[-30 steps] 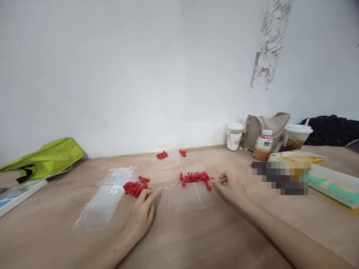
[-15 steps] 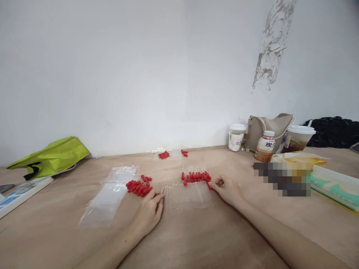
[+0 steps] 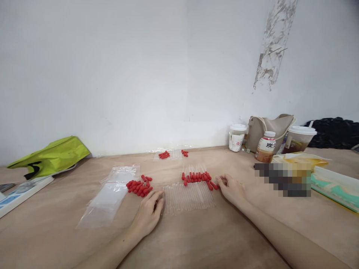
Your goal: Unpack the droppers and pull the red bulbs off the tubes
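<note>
My left hand lies on the brown table with its fingers curled loosely, fingertips touching the left end of a row of clear glass tubes. Just beyond its fingertips sits a loose pile of red rubber bulbs. My right hand rests at the right end of the tube row, fingers curled, fingertips beside a red bulb. Whether it pinches that bulb I cannot make out. Behind the tubes lies a row of droppers with red bulbs fitted.
A clear zip bag lies left of the pile. More tubes and bulbs sit by the wall. A green bag is far left. Cups, a bottle, a beige bag and a tray stand at right.
My left hand slid right to the tubes' left end and curled its fingers. My right hand drew in to the tubes' right end, then eased back right, beside a red bulb.
</note>
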A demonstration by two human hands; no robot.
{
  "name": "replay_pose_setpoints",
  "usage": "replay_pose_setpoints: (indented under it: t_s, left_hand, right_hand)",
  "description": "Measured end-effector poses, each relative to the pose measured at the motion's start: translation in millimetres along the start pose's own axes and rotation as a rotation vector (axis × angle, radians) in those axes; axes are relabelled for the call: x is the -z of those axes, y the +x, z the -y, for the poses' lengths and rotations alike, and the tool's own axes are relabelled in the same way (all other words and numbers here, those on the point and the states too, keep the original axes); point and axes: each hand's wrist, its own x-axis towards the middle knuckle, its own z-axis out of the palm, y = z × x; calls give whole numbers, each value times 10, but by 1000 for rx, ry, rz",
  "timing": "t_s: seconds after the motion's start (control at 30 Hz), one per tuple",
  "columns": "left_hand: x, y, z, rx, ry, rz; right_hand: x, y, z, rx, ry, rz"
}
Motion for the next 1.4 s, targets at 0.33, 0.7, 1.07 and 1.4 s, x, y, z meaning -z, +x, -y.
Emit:
replay_pose_setpoints:
  t_s: [0.33, 0.7, 1.07, 1.4]
  left_hand:
    - [-30, -8, 66, 73, -85, 30]
    - [-22, -19, 50, 67, -113, 18]
    - [-19, -20, 38, 59, -115, -7]
    - [25, -17, -27, 41, -123, -5]
  right_hand:
    - [8, 24, -27, -33, -14, -6]
    - [-36, 64, -83, -4, 3, 3]
    - [-99, 91, -97, 0, 86, 40]
    - [-16, 70, -87, -49, 14, 6]
